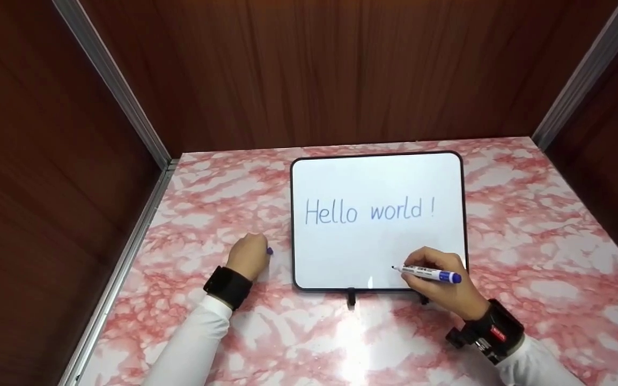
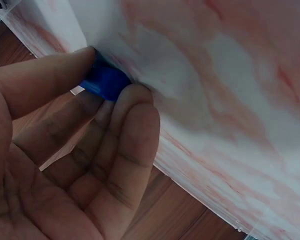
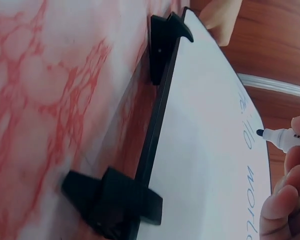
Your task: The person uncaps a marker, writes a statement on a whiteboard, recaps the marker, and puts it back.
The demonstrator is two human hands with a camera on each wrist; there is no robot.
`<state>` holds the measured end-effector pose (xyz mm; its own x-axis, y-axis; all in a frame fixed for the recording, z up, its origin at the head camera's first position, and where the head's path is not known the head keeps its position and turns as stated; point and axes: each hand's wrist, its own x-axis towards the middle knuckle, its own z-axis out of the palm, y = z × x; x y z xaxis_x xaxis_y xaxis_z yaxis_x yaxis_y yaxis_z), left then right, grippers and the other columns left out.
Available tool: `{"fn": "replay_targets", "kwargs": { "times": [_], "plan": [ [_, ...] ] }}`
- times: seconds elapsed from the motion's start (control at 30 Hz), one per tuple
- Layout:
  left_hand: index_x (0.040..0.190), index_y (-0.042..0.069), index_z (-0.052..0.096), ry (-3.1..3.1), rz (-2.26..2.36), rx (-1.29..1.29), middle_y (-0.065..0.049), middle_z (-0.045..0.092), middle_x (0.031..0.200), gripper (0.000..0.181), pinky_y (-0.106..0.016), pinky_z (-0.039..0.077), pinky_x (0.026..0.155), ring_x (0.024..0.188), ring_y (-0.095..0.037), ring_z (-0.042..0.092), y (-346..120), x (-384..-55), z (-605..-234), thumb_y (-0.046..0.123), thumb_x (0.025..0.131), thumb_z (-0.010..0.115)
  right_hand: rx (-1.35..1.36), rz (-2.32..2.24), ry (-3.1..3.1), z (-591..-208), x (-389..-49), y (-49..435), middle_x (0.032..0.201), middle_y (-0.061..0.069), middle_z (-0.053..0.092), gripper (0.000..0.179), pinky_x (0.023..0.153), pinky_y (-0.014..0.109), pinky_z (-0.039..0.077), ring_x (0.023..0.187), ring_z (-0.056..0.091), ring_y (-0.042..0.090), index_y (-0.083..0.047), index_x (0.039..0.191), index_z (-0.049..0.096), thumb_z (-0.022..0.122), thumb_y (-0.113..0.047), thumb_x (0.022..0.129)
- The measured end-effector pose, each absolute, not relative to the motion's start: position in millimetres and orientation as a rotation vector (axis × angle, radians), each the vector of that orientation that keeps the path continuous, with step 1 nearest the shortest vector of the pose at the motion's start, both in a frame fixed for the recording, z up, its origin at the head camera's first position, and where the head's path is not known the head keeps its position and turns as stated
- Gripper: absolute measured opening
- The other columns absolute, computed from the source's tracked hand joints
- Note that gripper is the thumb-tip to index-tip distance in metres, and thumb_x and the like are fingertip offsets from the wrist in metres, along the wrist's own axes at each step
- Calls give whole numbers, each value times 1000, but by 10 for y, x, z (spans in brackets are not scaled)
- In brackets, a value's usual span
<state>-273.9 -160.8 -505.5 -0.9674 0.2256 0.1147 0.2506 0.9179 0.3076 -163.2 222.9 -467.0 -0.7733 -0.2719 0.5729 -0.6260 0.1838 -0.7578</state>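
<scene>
A whiteboard (image 1: pixel 341 249) with a black frame stands on the table, bearing "Hello world !" in blue handwriting. My right hand (image 1: pixel 440 281) pinches a white marker (image 1: pixel 421 272) with a blue end, uncapped, its dark tip pointing left over the board's lower right part. Whether the tip touches the board I cannot tell. Left of the board, my left hand (image 1: pixel 249 256) is low over the table. Between its thumb and fingers it pinches a small blue marker cap (image 2: pixel 106 81), close to the tabletop in the left wrist view.
Black stand feet (image 3: pixel 112 200) hold the board's lower edge. The table (image 1: pixel 309 343) has a red and white marbled top. Brown wood-grain panels (image 1: pixel 309 75) rise behind and at both sides, joined by metal corner strips (image 1: pixel 121 86).
</scene>
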Motion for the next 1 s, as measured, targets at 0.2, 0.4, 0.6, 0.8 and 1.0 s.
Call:
{"fn": "replay_targets", "kwargs": {
  "times": [0.2,0.4,0.6,0.8,1.0],
  "plan": [
    [63,9,61,-2998,-491,-327,-6,62,67,19,-39,48,57,60,-21,57,-1619,-2689,-5000,3,80,68,870,1679,-2150,-4753,-1646,2220,70,9,64,24,49,20,45,54,55,14,2,90,64,72,19,75],
    [72,9,61,-2894,-535,-336,-5,61,69,15,-41,49,57,63,-23,59,-1556,-2581,-4786,10,86,66,949,1677,-2135,-4809,-1672,2225,72,11,63,26,46,20,43,51,51,13,2,93,66,70,20,75],
    [81,7,65,-2694,-633,-411,-4,61,73,14,-40,49,58,64,-23,60,-1402,-2442,-4585,19,87,68,989,1720,-2125,-4677,-1616,2186,76,16,63,30,46,21,43,52,50,12,6,98,67,66,24,75],
    [85,10,67,-2533,-751,-553,-1,62,76,11,-31,49,58,66,-15,58,-1162,-2284,-4496,20,86,71,1010,1822,-2055,-4657,-1608,2189,76,20,63,31,45,23,43,53,50,12,12,104,64,62,26,77],
    [88,11,66,-2438,-796,-768,1,64,81,9,-30,50,61,71,-15,62,-919,-2144,-4472,17,86,72,1048,1915,-1990,-4745,-1656,2230,87,18,67,32,48,22,47,63,61,17,17,111,60,55,27,81]
  ]
}}
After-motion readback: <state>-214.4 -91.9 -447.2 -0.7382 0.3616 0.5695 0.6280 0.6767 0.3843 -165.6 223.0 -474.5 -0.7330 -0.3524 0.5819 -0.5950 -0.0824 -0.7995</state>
